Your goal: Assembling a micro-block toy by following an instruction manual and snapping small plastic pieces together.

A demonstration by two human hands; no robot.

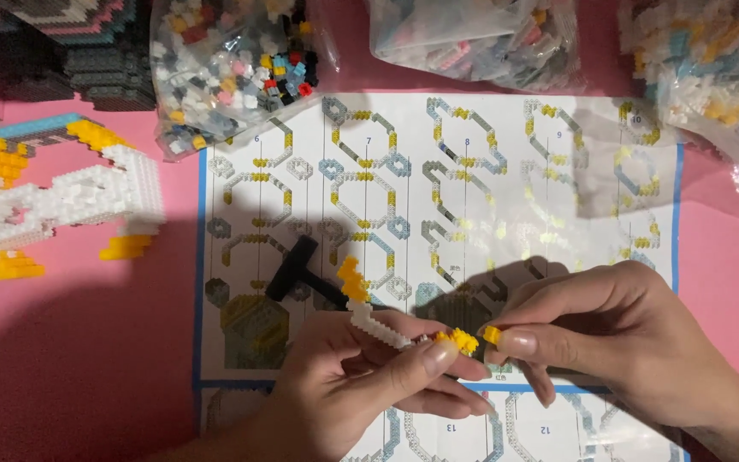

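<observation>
Left hand [361,376] pinches white-yellow brick strip [378,321]; right hand [609,338] fingertips grip small yellow brick [492,334] against strip end

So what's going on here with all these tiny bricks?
A person is working with tiny building bricks over a printed instruction sheet on a pink table. The left hand holds a thin white and yellow brick strip, while the right hand pinches a small yellow brick at its end. A partly built model and bags of bricks lie nearby.
</observation>
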